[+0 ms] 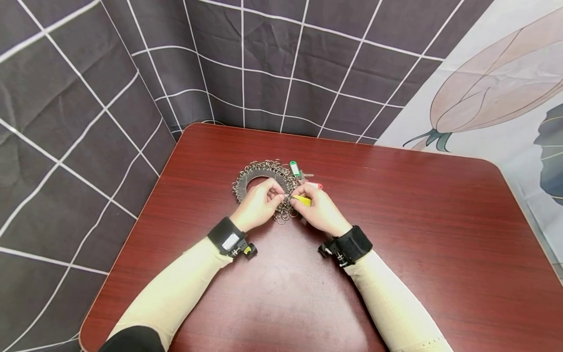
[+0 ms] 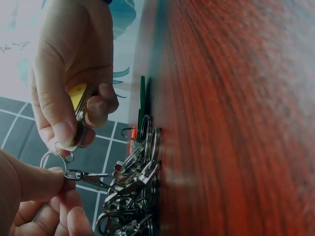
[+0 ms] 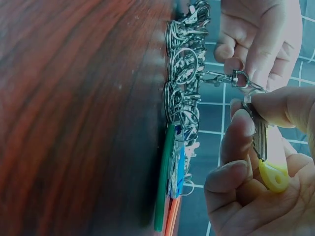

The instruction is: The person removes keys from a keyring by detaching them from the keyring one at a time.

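A grey ring-shaped holder [image 1: 259, 177] lies on the table, edged with several metal clasps and key rings [image 2: 132, 189]. My left hand [image 1: 279, 196] pinches one swivel clasp [image 3: 224, 77] that stretches out from the pile, with a split ring [image 2: 56, 160] at its end. My right hand [image 1: 296, 203] pinches a key [image 3: 259, 139] with a yellow tag [image 3: 273, 177] right at that split ring. Both hands meet at the holder's near right side. A green tag [image 1: 294, 168] and a red tag [image 1: 314, 185] lie just beyond them.
The red-brown wooden table [image 1: 418, 234] stretches wide to the right and toward me. A dark grid-patterned cloth [image 1: 88, 98] hangs behind and to the left. A pale cloth with a leaf print [image 1: 492, 83] hangs at the back right.
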`<move>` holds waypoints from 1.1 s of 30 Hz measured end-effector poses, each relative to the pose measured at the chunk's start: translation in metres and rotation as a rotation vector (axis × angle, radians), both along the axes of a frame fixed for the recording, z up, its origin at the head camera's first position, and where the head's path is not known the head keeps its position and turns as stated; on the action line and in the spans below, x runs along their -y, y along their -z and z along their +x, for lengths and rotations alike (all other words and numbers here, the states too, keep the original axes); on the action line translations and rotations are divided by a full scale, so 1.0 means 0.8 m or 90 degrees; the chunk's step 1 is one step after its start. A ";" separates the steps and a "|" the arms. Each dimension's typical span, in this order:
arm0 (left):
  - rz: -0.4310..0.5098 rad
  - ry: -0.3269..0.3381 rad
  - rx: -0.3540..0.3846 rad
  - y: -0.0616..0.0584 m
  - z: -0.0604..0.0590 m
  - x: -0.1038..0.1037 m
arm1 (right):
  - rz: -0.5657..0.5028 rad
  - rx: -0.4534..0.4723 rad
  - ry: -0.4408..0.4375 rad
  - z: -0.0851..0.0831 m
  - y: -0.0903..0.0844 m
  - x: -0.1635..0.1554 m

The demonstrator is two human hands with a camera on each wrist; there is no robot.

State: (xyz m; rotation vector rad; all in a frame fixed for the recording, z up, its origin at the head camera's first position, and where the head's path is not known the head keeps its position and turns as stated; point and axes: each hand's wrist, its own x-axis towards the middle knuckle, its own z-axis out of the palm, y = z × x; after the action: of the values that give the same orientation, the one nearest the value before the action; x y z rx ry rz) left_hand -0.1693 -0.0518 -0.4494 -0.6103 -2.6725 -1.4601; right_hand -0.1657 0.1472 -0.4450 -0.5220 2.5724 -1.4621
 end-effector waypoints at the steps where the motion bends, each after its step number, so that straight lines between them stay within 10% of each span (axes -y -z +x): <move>1: 0.000 0.001 -0.001 0.000 0.000 0.000 | 0.001 -0.002 0.002 0.000 0.000 0.000; 33: -0.021 0.022 0.010 0.001 0.001 -0.001 | 0.008 -0.022 0.020 -0.002 0.002 -0.001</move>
State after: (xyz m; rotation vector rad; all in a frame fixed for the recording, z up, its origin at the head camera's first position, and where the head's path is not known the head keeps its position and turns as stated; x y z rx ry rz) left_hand -0.1688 -0.0510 -0.4499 -0.6522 -2.7171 -1.4377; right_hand -0.1671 0.1481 -0.4462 -0.5126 2.6261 -1.4593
